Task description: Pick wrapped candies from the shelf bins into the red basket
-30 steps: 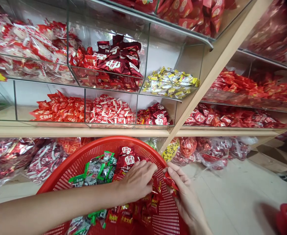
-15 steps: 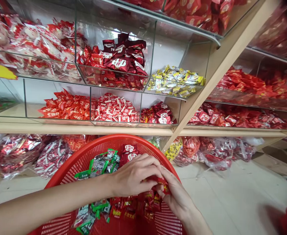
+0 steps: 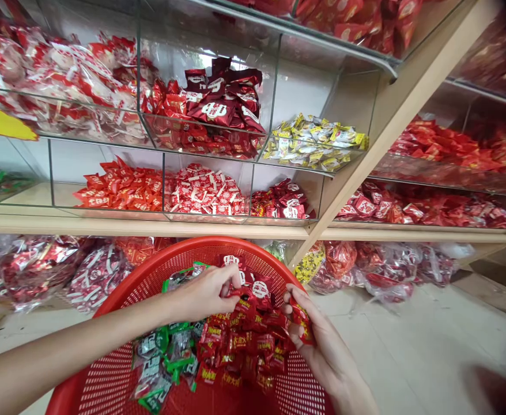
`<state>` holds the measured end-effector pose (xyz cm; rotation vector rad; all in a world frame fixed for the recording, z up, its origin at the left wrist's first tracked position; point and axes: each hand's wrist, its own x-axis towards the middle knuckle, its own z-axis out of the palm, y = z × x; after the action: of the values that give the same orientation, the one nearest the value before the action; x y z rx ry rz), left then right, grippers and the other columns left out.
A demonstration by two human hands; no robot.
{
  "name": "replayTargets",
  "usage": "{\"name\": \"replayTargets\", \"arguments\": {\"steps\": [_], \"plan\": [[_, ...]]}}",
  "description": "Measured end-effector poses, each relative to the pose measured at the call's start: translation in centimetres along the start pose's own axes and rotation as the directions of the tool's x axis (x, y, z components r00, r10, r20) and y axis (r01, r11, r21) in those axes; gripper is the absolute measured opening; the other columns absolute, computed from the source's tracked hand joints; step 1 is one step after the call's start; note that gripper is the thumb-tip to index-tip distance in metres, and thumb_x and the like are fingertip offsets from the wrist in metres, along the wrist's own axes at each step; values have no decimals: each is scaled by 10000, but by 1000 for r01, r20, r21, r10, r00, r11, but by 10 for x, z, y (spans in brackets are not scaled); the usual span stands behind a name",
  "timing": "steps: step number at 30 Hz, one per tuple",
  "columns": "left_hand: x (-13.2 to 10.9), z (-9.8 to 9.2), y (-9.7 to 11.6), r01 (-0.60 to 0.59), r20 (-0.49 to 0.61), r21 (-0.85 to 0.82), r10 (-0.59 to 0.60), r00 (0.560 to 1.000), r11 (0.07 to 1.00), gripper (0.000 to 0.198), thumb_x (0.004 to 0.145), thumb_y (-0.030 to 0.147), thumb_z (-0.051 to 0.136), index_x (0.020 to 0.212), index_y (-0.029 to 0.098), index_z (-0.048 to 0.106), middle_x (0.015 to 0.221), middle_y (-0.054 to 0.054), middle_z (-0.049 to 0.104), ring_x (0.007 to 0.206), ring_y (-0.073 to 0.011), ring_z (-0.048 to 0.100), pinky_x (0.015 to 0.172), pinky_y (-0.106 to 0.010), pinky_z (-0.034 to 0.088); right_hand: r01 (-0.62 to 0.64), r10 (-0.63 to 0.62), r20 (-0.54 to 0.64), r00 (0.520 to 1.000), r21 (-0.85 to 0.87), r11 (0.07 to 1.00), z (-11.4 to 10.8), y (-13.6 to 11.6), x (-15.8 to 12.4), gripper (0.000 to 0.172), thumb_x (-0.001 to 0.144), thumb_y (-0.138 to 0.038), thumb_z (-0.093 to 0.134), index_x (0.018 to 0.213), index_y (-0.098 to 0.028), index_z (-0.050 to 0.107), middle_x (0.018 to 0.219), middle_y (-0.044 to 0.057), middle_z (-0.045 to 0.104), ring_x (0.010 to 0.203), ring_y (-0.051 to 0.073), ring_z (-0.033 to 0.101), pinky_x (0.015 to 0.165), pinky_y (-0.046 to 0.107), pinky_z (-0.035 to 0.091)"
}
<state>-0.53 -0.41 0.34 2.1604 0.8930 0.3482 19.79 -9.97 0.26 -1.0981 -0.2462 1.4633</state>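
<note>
A red plastic basket [image 3: 119, 314] holds heaps of wrapped candies. Over the middle of the basket is my left hand [image 3: 212, 295], its fingers curled and pinched at the edge of the red candies [image 3: 240, 340] with gold lettering. Whatever lies between those fingertips is hidden. Near the basket's right rim, my right hand [image 3: 326, 351] has its fingers closed round red wrapped candies [image 3: 301, 320]. Green-edged clear packets [image 3: 155, 369] lie on the left side of the basket, partly under my left forearm. Dark red packets with white labels [image 3: 260, 288] rest toward the back.
Shelf bins ahead hold red packets [image 3: 123, 187], red-and-white candies [image 3: 207, 193] and yellow packets [image 3: 317, 141]. A wooden divider [image 3: 391, 127] slants upward at right. Bagged candies [image 3: 382, 282] sit on the floor below the shelf. A yellow tag [image 3: 2, 122] hangs at left.
My hands have come apart: the left moved left, away from the right, which keeps red candies in its fingers. More of the red candies in the basket now shows.
</note>
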Motion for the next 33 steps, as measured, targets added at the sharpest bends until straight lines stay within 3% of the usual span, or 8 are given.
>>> {"name": "replayTargets", "arguments": {"steps": [3,6,11,17,21,28,31,33], "plan": [[-7,15,3,-111,145,195,83,986,975,148,759,235,549,840,186,436,791,20,522,669,-104,442,577,-253,304,-8,8,2,1000,-12,1000,0,2,-2,279,651,-278,730,904,-190,653,844,-3,610,624,57,532,384,105,359],[-13,33,2,-271,231,426,186,955,863,179,783,244,557,872,163,424,886,-34,530,777,-163,494,640,-285,355,-8,9,32,999,-23,1000,1,4,-2,270,674,-282,714,921,-189,656,844,1,611,640,58,531,401,104,370],[-15,59,-9,-386,50,647,469,882,657,413,668,269,691,987,169,450,915,-20,547,874,-193,483,793,-315,355,-30,30,-8,1000,-33,999,3,6,-2,304,680,-313,707,957,-196,658,897,10,625,688,75,565,440,118,412],[-13,71,-12,-343,1,763,529,849,549,108,750,142,510,843,175,468,779,-5,518,800,-182,457,758,-327,300,-87,86,-20,996,-62,994,2,6,-5,359,685,-346,695,1015,-214,649,998,40,646,817,131,612,517,152,470],[-13,72,-15,-336,-16,782,556,831,525,109,734,135,512,834,166,479,779,-12,512,772,-177,447,757,-324,300,-91,92,14,996,-60,994,2,7,-6,359,693,-348,684,1028,-227,646,1094,43,624,931,180,606,592,196,505],[-13,70,-19,-309,-17,786,519,855,535,126,739,195,552,836,160,480,813,-13,509,802,-173,454,776,-320,311,-120,121,146,982,-17,993,0,8,-5,368,736,-346,624,1076,-205,628,1197,62,576,1071,230,542,835,329,488],[-10,61,-12,-303,-51,767,524,850,566,183,737,264,590,841,164,478,829,-13,508,820,-174,454,796,-317,316,-142,143,185,972,-17,990,-2,9,-3,398,728,-297,624,1115,-206,606,1198,68,575,1103,232,520,891,352,452],[-7,50,-3,-277,-106,746,519,848,605,88,815,258,479,823,171,464,803,-10,499,785,-169,442,748,-320,321,-149,151,203,967,-24,989,-3,9,-2,405,723,-266,624,1123,-209,599,1203,66,570,1113,232,511,907,364,439]]}}
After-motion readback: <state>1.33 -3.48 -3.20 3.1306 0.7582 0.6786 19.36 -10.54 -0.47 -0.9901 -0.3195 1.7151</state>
